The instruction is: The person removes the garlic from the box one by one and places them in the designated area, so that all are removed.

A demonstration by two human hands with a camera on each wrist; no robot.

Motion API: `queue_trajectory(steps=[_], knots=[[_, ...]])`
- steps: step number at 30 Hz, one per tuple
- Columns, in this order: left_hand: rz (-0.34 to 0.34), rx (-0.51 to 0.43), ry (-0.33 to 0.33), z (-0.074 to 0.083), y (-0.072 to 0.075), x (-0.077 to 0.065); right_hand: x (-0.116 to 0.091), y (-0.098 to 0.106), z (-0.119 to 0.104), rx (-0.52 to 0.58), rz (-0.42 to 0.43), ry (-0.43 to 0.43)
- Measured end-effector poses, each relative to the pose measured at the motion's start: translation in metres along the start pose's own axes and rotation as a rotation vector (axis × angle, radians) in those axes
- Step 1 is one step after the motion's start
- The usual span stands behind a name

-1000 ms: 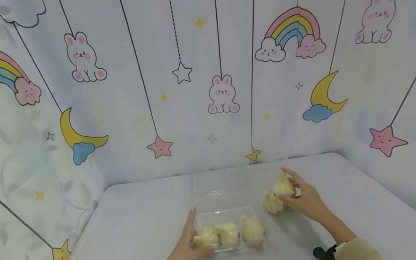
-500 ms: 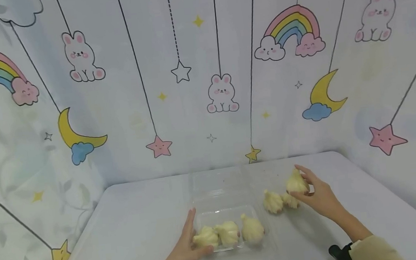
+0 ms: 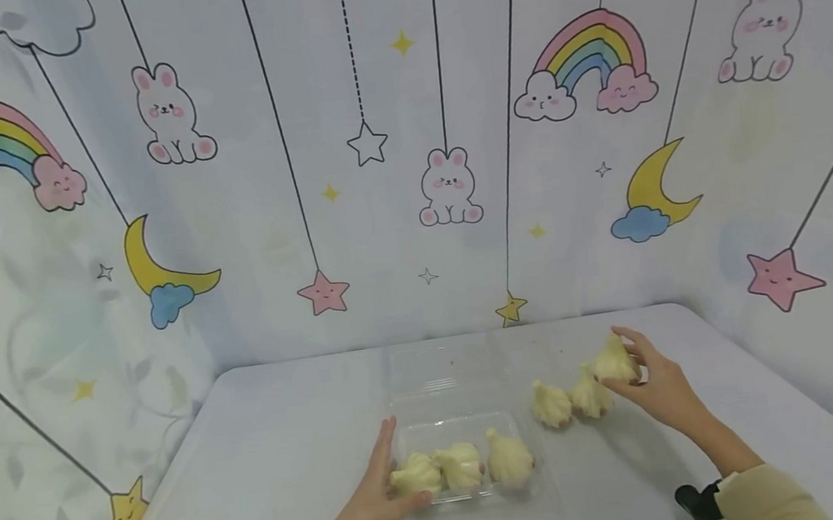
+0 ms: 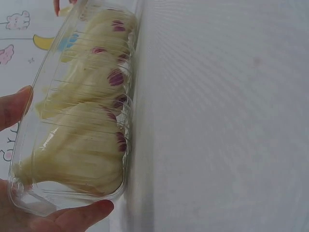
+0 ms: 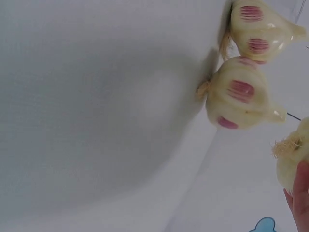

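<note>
In the head view, my left hand (image 3: pixel 368 499) grips the left end of a clear plastic container (image 3: pixel 444 430), thumb at the front and fingers behind. Three pale garlic bulbs (image 3: pixel 509 458) lie in a row inside; purple patches show on these bulbs (image 4: pixel 79 145) through the wall in the left wrist view. Over the table at the right, my right hand (image 3: pixel 663 391) holds another garlic bulb (image 3: pixel 615 362) between thumb and fingers. Just left of it, two garlic bulbs (image 3: pixel 551 404) stand side by side. The right wrist view shows the held bulb's (image 5: pixel 292 164) rootlets, above the tabletop.
The container's clear lid (image 3: pixel 438 367) lies folded back behind it. A white cloth covers the table (image 3: pixel 283 440). Behind and beside the table hangs a printed curtain (image 3: pixel 243 184). A black device (image 3: pixel 699 504) sits at my right wrist, by the sleeve (image 3: pixel 767 498).
My right hand has moved right with its garlic bulb, away from the container, uncovering the second bulb on the table. The left hand has stayed on the container.
</note>
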State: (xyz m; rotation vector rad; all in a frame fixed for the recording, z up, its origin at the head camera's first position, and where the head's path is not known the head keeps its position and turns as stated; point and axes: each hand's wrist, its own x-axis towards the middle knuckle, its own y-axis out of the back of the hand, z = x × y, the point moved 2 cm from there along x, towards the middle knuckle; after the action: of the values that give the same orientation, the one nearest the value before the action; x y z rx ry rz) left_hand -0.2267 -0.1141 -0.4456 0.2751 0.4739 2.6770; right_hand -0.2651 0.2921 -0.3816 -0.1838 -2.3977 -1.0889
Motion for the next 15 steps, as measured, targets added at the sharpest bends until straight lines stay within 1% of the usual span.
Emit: queue_trajectory(steps=[7, 15], knots=[[-0.019, -0.016, -0.003, 0.001, 0.000, 0.000, -0.003, 0.004, 0.014, -0.023, -0.021, -0.063], [-0.023, -0.020, -0.004, 0.001, -0.001, 0.001, -0.005, 0.006, 0.024, -0.039, -0.047, -0.099]])
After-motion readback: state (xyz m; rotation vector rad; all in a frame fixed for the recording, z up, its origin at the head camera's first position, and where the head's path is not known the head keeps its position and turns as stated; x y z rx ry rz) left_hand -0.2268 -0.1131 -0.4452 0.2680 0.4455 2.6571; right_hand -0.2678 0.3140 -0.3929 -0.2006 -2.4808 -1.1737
